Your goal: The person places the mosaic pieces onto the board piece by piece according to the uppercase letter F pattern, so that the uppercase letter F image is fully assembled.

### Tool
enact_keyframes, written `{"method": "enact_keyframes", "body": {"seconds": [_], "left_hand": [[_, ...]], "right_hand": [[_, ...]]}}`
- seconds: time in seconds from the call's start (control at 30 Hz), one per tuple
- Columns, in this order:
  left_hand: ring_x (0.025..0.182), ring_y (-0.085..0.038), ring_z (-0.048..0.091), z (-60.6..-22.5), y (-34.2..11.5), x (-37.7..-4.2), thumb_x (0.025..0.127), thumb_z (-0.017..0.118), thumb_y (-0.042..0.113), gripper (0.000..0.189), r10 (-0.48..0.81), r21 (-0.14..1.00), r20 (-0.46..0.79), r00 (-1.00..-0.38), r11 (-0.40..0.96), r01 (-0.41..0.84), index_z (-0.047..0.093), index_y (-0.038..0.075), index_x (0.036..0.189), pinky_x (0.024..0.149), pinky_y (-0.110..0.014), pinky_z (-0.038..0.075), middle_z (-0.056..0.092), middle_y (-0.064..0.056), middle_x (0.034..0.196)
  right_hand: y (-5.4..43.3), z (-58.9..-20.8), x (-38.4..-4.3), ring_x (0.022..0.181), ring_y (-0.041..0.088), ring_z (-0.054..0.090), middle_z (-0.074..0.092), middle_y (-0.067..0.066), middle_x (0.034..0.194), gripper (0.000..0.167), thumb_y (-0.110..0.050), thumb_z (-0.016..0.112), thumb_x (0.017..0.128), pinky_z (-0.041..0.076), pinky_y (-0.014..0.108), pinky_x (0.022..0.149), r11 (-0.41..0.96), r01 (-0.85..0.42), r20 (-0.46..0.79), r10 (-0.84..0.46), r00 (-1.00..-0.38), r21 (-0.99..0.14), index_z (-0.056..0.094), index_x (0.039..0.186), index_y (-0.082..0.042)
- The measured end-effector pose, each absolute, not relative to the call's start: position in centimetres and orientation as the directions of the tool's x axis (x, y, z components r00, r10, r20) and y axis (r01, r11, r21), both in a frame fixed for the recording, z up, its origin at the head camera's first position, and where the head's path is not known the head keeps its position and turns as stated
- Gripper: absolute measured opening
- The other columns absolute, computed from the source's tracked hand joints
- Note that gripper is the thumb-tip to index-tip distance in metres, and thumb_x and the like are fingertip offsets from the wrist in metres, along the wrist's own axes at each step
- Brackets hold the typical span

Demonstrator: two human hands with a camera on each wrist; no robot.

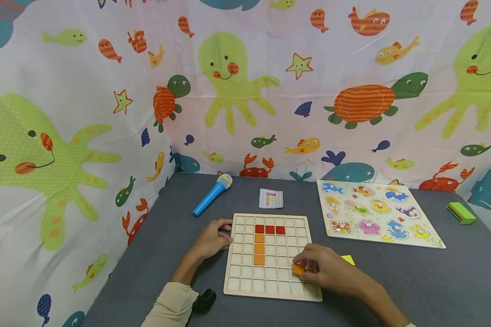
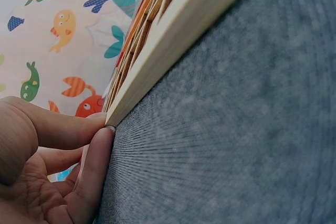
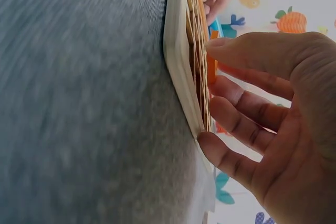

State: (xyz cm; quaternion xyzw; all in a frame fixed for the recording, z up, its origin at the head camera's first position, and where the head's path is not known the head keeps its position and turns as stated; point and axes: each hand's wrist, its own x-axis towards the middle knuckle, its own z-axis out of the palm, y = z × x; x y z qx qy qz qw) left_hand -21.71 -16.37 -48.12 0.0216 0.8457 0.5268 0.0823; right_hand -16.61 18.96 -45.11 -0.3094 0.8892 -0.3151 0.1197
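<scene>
A square wooden grid board lies on the grey table. Three red tiles form a row in its upper part, and three orange tiles run down below the leftmost red one. At the board's left edge, my left hand pinches the rim; the left wrist view has thumb and finger meeting at the wooden edge. My right hand holds a loose orange tile over the lower right cells. In the right wrist view the tile stands tilted between thumb and fingers, close above the grid.
Behind the board lie a blue toy microphone and a small printed grid card. A sea-animal puzzle board is at the right, a green-topped block beyond it. Something yellow shows behind my right hand.
</scene>
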Motion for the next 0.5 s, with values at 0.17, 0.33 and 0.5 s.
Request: {"method": "enact_keyframes", "body": {"seconds": [0.17,0.33,0.5], "left_hand": [[0.095,-0.018,0.067,-48.2,-16.4,-21.7,0.093,0.074,0.000,0.054,0.115,0.892,-0.123,-0.986,0.448,-0.059,0.060,0.002,0.145,0.075,-0.032,0.063,0.059,-0.014,0.126],[0.095,-0.017,0.067,-48.3,-16.3,-21.7,0.093,0.074,-0.001,0.055,0.111,0.893,-0.129,-0.985,0.444,-0.067,0.059,0.002,0.146,0.076,-0.032,0.063,0.058,-0.013,0.127],[0.097,-0.018,0.067,-48.2,-16.3,-21.8,0.093,0.073,-0.001,0.055,0.112,0.896,-0.128,-0.985,0.439,-0.067,0.059,0.002,0.146,0.075,-0.032,0.063,0.058,-0.014,0.127]], "right_hand": [[18.0,-45.0,-16.5,0.084,0.002,0.053,0.061,-0.013,0.098,0.022,-0.031,0.082,0.094,0.047,0.023,0.071,0.608,-0.488,-0.017,-0.637,-0.771,-0.627,0.078,0.113,-0.021],[17.0,-44.8,-16.4,0.085,0.002,0.054,0.061,-0.013,0.099,0.019,-0.027,0.082,0.094,0.048,0.022,0.072,0.587,-0.515,0.008,-0.655,-0.756,-0.625,0.078,0.112,-0.023],[16.0,-44.5,-16.4,0.087,0.003,0.055,0.062,-0.013,0.102,0.025,-0.030,0.081,0.095,0.049,0.022,0.073,0.592,-0.530,0.005,-0.664,-0.748,-0.607,0.078,0.118,-0.020]]}}
